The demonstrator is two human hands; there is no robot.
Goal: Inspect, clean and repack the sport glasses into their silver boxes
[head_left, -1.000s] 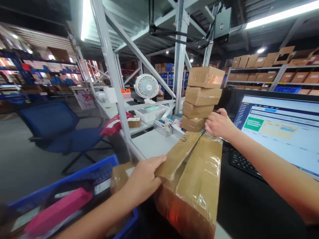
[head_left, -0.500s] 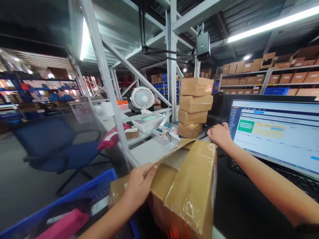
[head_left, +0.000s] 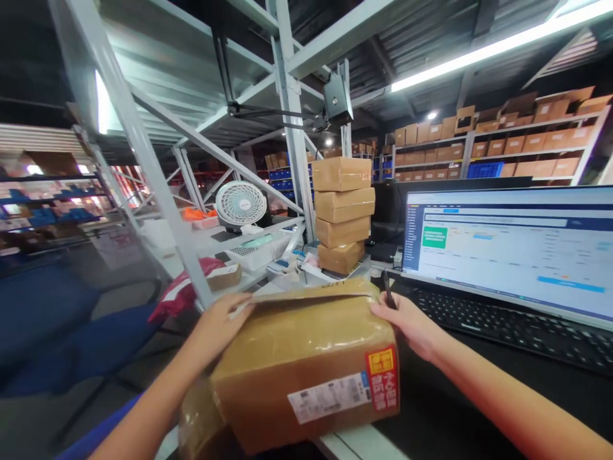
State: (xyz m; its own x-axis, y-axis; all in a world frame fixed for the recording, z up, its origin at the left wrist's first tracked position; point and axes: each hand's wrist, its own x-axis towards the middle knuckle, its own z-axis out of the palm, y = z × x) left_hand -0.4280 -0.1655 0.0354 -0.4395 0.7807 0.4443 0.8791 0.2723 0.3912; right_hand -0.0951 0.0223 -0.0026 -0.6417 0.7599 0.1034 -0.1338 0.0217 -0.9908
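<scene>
A large taped cardboard box (head_left: 297, 358) with a white label and a red sticker lies on the desk edge in front of me. My left hand (head_left: 218, 322) presses on its upper left corner, by a flap lifted slightly along the top. My right hand (head_left: 407, 319) rests against the box's upper right corner and holds a dark pen-like tool (head_left: 387, 289) that points upward.
A stack of several small cardboard boxes (head_left: 342, 214) stands behind the box. A monitor (head_left: 507, 246) and black keyboard (head_left: 498, 322) are at the right. A white fan (head_left: 240, 204), a basket and a red bag sit on the left bench. Grey rack posts (head_left: 143, 166) rise nearby.
The box has been turned so its labelled side faces me. My right hand came back from the far side to the box's right corner. The lifted flap is now nearly down.
</scene>
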